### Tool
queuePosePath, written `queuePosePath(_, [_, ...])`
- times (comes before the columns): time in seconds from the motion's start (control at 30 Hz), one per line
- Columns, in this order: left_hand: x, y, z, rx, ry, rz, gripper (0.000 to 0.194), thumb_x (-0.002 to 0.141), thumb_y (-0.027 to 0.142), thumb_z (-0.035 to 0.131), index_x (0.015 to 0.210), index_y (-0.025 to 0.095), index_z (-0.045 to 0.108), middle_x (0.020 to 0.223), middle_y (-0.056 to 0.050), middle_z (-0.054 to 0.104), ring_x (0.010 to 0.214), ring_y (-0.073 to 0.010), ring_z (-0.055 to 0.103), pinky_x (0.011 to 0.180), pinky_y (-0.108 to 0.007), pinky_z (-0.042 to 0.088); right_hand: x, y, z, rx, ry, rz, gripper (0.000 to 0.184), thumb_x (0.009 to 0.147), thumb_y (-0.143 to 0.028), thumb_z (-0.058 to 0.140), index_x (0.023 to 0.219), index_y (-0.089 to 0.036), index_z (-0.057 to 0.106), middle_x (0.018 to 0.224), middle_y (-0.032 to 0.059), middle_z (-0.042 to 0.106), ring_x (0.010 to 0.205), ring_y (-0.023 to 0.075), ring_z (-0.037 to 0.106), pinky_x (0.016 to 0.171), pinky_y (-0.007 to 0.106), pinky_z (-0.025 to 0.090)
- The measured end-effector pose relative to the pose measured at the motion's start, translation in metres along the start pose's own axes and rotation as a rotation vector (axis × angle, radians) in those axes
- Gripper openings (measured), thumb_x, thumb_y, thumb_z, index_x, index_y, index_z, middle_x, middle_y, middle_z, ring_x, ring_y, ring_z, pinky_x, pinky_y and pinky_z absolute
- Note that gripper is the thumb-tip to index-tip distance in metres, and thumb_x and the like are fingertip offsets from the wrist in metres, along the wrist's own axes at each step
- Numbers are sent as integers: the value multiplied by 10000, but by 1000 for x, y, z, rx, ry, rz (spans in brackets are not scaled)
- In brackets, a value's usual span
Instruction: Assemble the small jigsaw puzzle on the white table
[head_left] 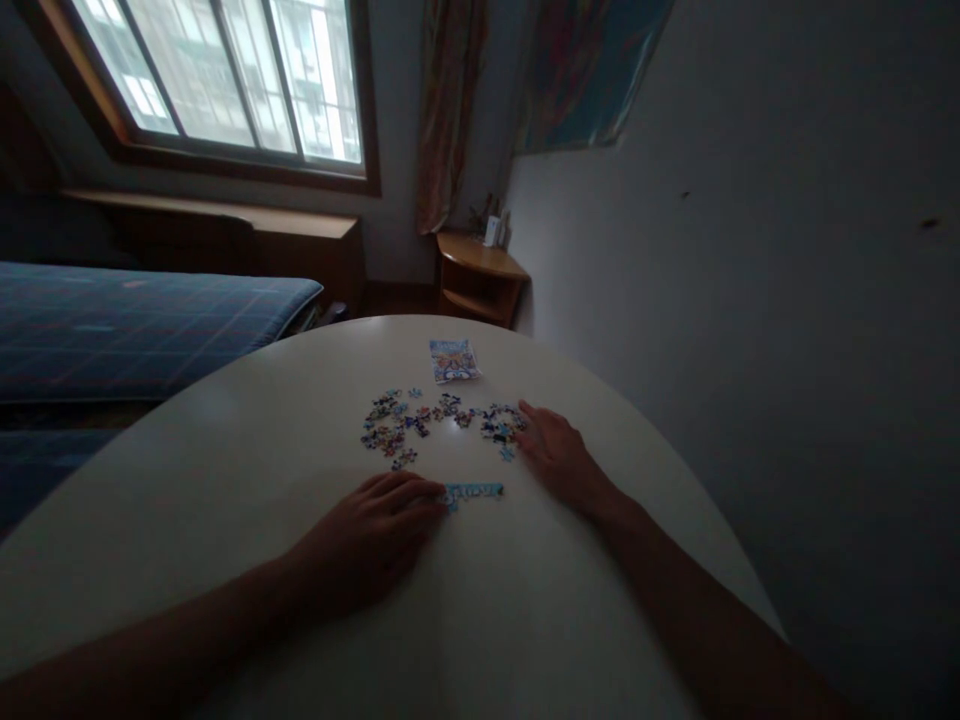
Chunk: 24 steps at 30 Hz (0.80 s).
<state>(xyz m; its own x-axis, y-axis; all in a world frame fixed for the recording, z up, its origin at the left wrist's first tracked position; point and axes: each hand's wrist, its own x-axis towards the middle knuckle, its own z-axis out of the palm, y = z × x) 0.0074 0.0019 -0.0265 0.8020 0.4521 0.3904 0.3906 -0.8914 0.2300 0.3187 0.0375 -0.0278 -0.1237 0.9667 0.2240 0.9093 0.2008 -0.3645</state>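
Note:
A short strip of joined jigsaw pieces [480, 490], light blue along its far edge, lies flat on the white round table [555, 610]. My left hand [394, 515] is palm down, its fingers closed together on the strip's left end, which they hide. To the right and farther off, my right hand [556, 452] has its fingers apart. Its fingertips reach the right edge of a cluster of loose jigsaw pieces [499, 424]; nothing shows in its grasp. More loose pieces [384, 437] form a heap at the left, with several others scattered between the two groups.
Behind the pieces lies a printed packet [454, 361]. A bed with a plaid mattress [150, 325] stands beyond the table's left edge. A wall [750, 300] rises on the right, and a small wooden corner cabinet [481, 262] stands past the far rim.

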Motion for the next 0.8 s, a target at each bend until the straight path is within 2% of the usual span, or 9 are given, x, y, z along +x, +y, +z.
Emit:
queuePosePath(0.1, [0, -1, 0, 8, -10, -4, 350, 907, 119, 487, 1239, 202, 564, 1278, -98, 622, 1150, -247, 583, 981, -461, 518, -2, -3, -2, -14, -70, -36, 559, 990, -406, 382, 1495, -169, 382, 1522, 123, 441, 1421, 301, 361, 1152, 530, 284])
queuePosePath(0.2, [1, 0, -1, 8, -3, 3, 335, 913, 122, 471, 1225, 196, 569, 1266, -103, 631, 1132, -246, 592, 969, -458, 526, -2, -4, -3, 15, -62, -19, 566, 986, -389, 375, 1493, -137, 373, 1514, 132, 450, 1408, 282, 386, 1162, 509, 286])
queuePosePath(0.3, [2, 1, -3, 9, 6, 8, 316, 928, 127, 454, 1211, 190, 578, 1255, -107, 638, 1119, -247, 599, 954, -457, 535, -1, -3, -4, 46, -20, -33, 531, 981, -325, 363, 1469, -121, 408, 1473, 139, 500, 1375, 255, 437, 1152, 488, 325])
queuePosePath(0.5, [0, -1, -1, 6, -4, -1, 338, 912, 130, 484, 1226, 208, 582, 1272, -97, 627, 1139, -238, 591, 974, -441, 527, -1, 3, -13, 16, 17, -115, 429, 946, -187, 401, 1334, -192, 585, 1334, 102, 634, 1229, 221, 589, 1085, 451, 435])
queuePosePath(0.67, [-1, -2, 0, 6, -10, -4, 345, 907, 128, 496, 1234, 207, 572, 1281, -96, 623, 1153, -239, 585, 992, -448, 517, -3, 3, -27, -116, 1, -50, 302, 943, -223, 496, 1159, -212, 706, 1198, 87, 713, 1111, 244, 662, 984, 418, 513])
queuePosePath(0.8, [0, -2, -1, 23, -26, 0, 321, 924, 131, 471, 1224, 195, 567, 1283, -106, 619, 1142, -247, 585, 977, -462, 523, -1, 3, -31, -206, -23, -26, 296, 957, -242, 487, 1142, -199, 713, 1121, 103, 741, 1008, 259, 703, 899, 406, 544])
